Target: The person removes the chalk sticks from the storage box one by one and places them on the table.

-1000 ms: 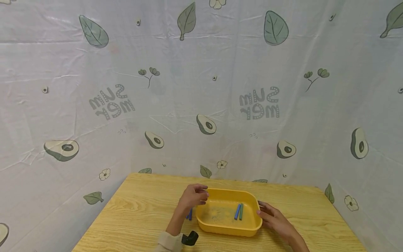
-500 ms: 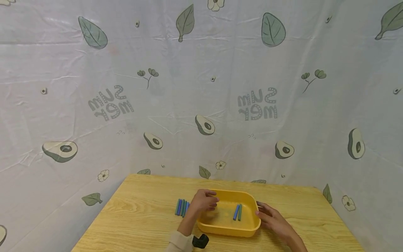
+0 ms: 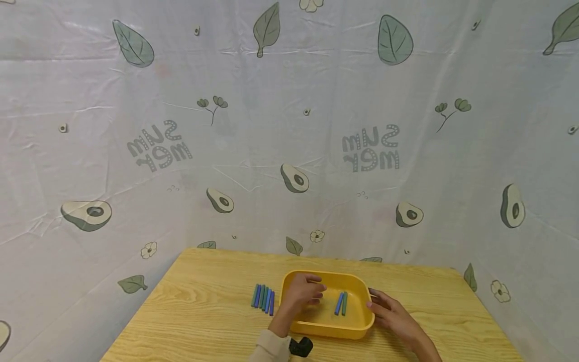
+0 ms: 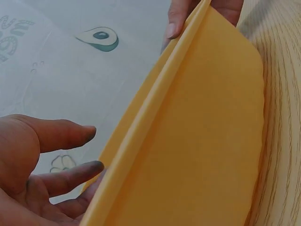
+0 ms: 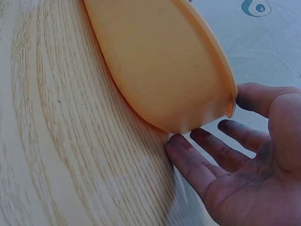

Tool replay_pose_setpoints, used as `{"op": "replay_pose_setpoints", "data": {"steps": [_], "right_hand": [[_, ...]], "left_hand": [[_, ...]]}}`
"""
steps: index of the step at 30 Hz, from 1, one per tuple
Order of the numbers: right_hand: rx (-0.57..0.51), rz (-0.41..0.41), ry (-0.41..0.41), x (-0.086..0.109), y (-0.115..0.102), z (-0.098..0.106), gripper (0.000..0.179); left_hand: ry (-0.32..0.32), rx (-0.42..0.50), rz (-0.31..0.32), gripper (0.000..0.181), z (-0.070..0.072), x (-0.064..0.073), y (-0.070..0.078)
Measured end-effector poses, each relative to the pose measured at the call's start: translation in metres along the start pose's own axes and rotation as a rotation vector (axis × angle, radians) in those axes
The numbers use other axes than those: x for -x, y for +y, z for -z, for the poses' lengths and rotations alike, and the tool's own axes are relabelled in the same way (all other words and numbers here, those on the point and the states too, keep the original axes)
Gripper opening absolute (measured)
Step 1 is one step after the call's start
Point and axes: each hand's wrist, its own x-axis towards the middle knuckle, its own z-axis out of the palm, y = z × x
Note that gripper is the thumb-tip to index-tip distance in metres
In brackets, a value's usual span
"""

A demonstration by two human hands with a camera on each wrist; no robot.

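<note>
A yellow plastic tray stands on the wooden table, with a blue chalk stick and a green chalk stick side by side on its floor. My left hand is over the tray's left part, fingers spread and holding nothing; its smudged fingertips show beyond the rim in the left wrist view. At the tray's right end my right hand grips the wall, thumb at the rim and fingertips against the outside. Left of the tray lies a row of several blue and green chalk sticks.
The wooden table extends around the tray on all sides. Behind it hangs a pale curtain printed with leaves and avocados. A black wrist strap piece sits by my left sleeve, in front of the tray.
My left hand has moved right, from beside the chalk row to over the tray, uncovering the row. The right hand stays at the tray's right end.
</note>
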Motion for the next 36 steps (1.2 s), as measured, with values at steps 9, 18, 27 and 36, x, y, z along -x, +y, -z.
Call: {"op": "replay_pose_setpoints", "data": {"steps": [9,18,27,36], "right_hand": [[0.002,0.003,-0.001,0.000,0.000,0.001,0.078],[-0.002,-0.007,-0.003,0.001,-0.001,0.001,0.077],[0.004,0.007,-0.003,0.001,-0.003,0.001,0.077],[0.004,0.015,-0.008,0.000,-0.001,0.001,0.075]], "left_hand": [[0.006,-0.050,-0.008,0.041,-0.013,-0.004,-0.001],[0.008,-0.105,0.024,0.039,-0.027,-0.010,-0.005],[-0.024,-0.098,0.027,0.036,-0.042,-0.014,-0.006],[0.007,-0.245,-0.013,0.036,-0.054,-0.021,-0.010]]}}
